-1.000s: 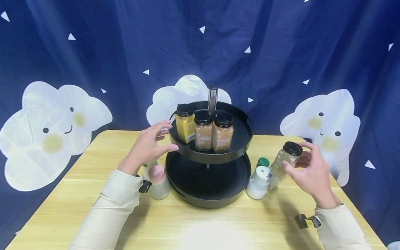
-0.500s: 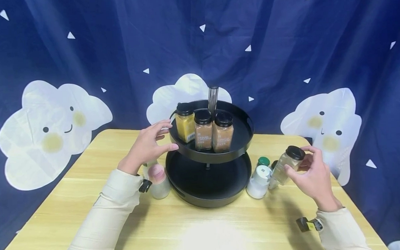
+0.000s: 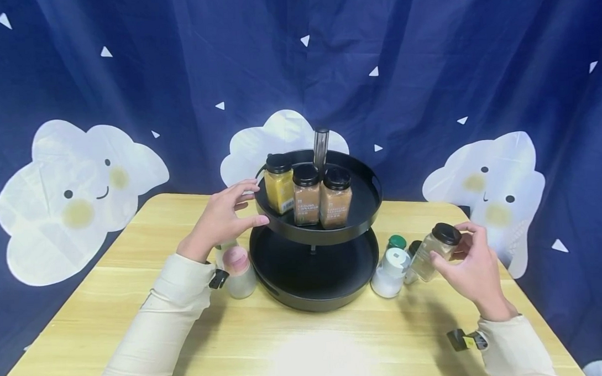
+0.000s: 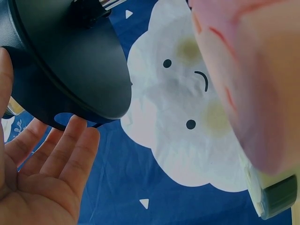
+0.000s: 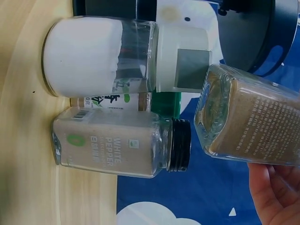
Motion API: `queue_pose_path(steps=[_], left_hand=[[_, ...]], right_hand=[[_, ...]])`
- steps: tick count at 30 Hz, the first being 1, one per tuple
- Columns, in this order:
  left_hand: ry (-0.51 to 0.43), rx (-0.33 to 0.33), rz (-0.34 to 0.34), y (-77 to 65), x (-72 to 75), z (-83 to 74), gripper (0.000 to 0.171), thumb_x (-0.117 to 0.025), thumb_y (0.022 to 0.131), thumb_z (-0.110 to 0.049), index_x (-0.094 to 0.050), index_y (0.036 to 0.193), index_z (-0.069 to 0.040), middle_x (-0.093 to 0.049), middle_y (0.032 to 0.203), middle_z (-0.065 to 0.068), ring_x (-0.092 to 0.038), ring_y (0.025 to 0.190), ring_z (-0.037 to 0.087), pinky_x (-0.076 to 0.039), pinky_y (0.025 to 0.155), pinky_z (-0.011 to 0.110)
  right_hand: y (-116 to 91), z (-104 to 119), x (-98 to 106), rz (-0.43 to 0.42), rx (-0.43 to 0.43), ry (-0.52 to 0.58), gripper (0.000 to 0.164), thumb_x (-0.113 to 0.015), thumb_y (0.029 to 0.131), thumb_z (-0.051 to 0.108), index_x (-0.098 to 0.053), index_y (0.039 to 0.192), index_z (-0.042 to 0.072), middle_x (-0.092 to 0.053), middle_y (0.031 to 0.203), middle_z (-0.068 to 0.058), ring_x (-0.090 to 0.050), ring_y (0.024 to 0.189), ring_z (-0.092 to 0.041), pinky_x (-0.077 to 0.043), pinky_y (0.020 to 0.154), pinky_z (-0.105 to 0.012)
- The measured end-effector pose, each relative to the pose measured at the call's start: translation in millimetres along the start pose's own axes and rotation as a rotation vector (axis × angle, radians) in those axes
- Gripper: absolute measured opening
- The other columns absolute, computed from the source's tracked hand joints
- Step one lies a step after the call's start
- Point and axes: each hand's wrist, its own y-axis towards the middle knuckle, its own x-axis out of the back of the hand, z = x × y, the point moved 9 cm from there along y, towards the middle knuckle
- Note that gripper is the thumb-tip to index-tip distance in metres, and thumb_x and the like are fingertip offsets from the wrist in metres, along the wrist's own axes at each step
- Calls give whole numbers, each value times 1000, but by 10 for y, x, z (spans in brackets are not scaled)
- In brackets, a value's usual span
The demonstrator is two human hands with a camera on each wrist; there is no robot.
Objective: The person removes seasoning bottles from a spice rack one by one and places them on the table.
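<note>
My right hand (image 3: 475, 267) holds a square glass spice jar (image 3: 433, 255) with a black lid and light brown powder inside, tilted and raised off the table. In the right wrist view, the jar's base faces a white pepper jar (image 5: 108, 140) standing beside a white-capped glass jar (image 5: 79, 56). My left hand (image 3: 219, 216) rests fingertips and thumb, spread apart, against the left rim of a black two-tier round tray (image 3: 327, 237). On its upper tier stand a yellow spice jar (image 3: 279, 189), a ground cinnamon jar (image 3: 307, 201) and another brown spice jar (image 3: 336, 203).
A pink-capped jar (image 3: 239, 276) stands left of the lower tier, partly covering another container. A green-capped jar (image 3: 397, 241) is behind the white-capped one on the right. The wooden table (image 3: 237, 345) meets a dark blue cloud-print curtain (image 3: 257, 62).
My right hand has moved slightly to the right and down with the spice jar. The left hand stays at the tray rim, and the jars on the upper tier have not shifted.
</note>
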Motion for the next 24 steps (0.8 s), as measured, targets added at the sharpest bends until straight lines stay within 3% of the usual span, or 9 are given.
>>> queue_pose_path(steps=[24], left_hand=[[-7, -11, -5, 0, 4, -9, 65, -85, 75, -21, -55, 129, 1, -48, 144, 12, -58, 117, 32, -48, 95, 40]], right_hand=[[-117, -90, -82, 49, 9, -9, 68, -80, 63, -2, -42, 120, -3, -66, 87, -19, -55, 67, 3, -47, 61, -10]])
